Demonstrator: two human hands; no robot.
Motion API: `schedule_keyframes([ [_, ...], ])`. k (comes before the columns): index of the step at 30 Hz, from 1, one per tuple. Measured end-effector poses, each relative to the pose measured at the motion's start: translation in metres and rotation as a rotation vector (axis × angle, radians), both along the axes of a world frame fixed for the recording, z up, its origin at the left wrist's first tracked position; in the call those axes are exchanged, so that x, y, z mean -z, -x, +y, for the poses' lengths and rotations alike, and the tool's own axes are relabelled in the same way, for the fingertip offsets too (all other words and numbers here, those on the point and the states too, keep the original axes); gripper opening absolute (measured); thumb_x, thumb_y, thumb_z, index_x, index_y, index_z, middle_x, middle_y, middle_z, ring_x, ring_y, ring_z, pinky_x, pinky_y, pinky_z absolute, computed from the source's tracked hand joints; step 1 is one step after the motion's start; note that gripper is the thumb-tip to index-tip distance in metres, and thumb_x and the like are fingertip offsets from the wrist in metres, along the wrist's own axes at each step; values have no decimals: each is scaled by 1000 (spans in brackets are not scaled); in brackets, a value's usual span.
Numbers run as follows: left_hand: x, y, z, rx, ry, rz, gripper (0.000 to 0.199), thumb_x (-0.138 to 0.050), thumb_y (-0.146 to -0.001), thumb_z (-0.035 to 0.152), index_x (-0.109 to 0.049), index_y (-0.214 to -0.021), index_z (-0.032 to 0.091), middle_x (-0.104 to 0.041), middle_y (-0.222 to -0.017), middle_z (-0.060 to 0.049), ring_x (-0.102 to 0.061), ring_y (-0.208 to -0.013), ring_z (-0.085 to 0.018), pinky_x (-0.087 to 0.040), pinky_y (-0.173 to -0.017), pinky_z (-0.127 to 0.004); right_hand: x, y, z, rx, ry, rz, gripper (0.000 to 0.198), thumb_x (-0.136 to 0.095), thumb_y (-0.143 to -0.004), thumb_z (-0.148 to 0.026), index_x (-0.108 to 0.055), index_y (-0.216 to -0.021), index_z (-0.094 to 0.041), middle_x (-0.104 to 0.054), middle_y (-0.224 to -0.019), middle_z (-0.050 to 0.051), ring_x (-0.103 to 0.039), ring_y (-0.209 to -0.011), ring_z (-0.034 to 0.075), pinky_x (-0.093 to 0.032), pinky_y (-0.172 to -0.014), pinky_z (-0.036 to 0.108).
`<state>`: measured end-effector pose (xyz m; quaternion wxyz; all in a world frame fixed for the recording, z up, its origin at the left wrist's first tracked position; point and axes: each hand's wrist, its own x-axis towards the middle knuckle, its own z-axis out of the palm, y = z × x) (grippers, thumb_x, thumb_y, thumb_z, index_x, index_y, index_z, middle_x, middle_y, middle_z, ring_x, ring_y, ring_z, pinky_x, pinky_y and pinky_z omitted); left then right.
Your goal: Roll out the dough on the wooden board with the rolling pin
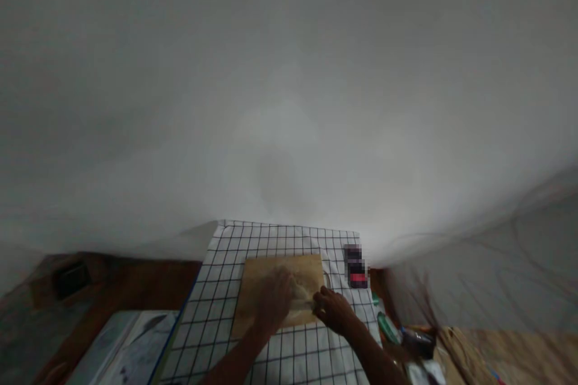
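Note:
A wooden board [250,277] lies on a black-and-white checked cloth [217,313]. Over the middle of the board is my left hand [274,301], smeared by motion, so its finger positions are unclear. My right hand [333,311] is at the board's right edge with its fingers closed together. From those fingers a pale, narrow strip [301,305] extends left across the board toward my left hand; its kind is too blurred to make out. Some pale material [303,283] shows on the board just right of my left hand.
A dark and red pixelated item [356,267] lies at the cloth's right edge. Green bottles [387,328] and assorted items stand low on the right. A pale panel with dark markings [130,343] is at lower left. A white wall [289,102] rises behind the table.

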<state>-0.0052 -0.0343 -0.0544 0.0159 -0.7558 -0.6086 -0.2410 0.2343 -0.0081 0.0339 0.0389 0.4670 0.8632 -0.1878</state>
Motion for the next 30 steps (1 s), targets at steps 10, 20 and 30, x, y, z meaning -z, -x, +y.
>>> schedule_keyframes([
  [10,-16,6,24,193,180,77,63,-41,-94,25,-35,-156,15,-38,-162,-12,-26,-153,-29,-20,-125,-50,49,-8,16,-118,-113,23,71,-74,-81,-54,-50,-143,-29,-56,-145,11,-53,-131,34,-45,-105,50],
  [20,-38,5,21,202,321,99,67,-43,-96,30,-28,-159,16,-28,-166,-10,-21,-154,-32,-20,-124,-52,64,-11,20,-188,-299,235,60,-43,-101,-27,-29,-159,-25,-35,-163,6,-34,-149,26,-39,-117,48],
  [30,-34,-2,31,290,358,140,74,-47,-89,26,-27,-160,16,-27,-167,-6,-16,-155,-32,-17,-126,-52,89,-11,-23,61,-276,198,61,-37,-101,-24,-25,-161,-26,-27,-166,4,-23,-153,29,-36,-118,52],
])
